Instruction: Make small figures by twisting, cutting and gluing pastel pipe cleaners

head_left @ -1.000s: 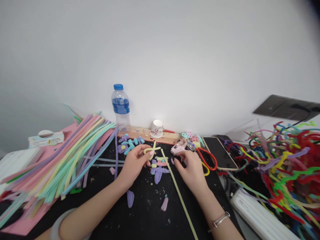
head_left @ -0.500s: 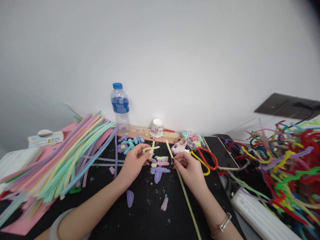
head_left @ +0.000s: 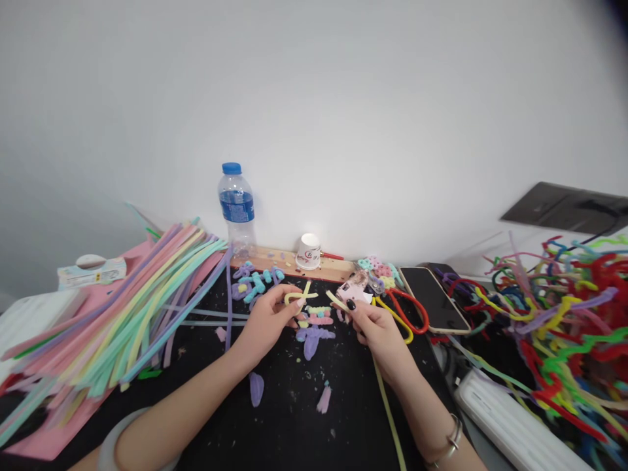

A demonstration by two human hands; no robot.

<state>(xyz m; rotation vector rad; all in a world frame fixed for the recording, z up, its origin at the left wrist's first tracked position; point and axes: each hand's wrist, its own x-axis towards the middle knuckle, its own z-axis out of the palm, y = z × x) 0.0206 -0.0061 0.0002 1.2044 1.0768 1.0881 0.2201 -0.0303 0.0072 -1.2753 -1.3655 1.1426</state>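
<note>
My left hand (head_left: 275,315) pinches a short pale yellow pipe cleaner (head_left: 300,297) bent into a loop with crossed ends. In my right hand (head_left: 375,330) is a long pale yellow pipe cleaner (head_left: 385,399); its tip points left towards the loop, and its tail runs down to the front edge of the view. The two pieces are apart. Below and between the hands lie a striped pastel piece (head_left: 316,315) and a purple pipe-cleaner shape (head_left: 313,339) on the black mat. A purple petal shape (head_left: 256,389) and a small pink tassel (head_left: 324,398) rest nearer me.
Pastel pipe cleaners (head_left: 142,307) are heaped at left, and a tangle of bright ones (head_left: 574,327) at right. A water bottle (head_left: 237,209) and paper cup (head_left: 309,252) stand by the wall. Scissors (head_left: 409,311) lie beside a phone (head_left: 436,297). A white power strip (head_left: 510,418) lies front right.
My right hand has shifted slightly right and turned, so the tip of its pipe cleaner now points more to the left. The looped piece in my left hand has tilted a little.
</note>
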